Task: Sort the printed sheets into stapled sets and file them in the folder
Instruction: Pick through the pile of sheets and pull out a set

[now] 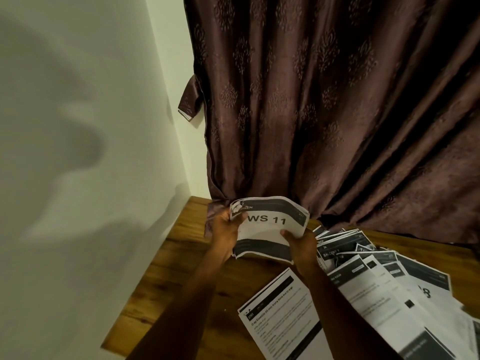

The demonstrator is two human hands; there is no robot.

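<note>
Both hands — left hand (226,231), right hand (301,242) — grip clamped on the "WS 11" sheaf (270,227), lifted off the counter (181,261), likely to square its edges for stapling.

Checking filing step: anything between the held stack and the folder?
Cannot tell: no folder is in view. Both hands, left and right, hold the stack above the table; loose sheets lie to its right.
</note>
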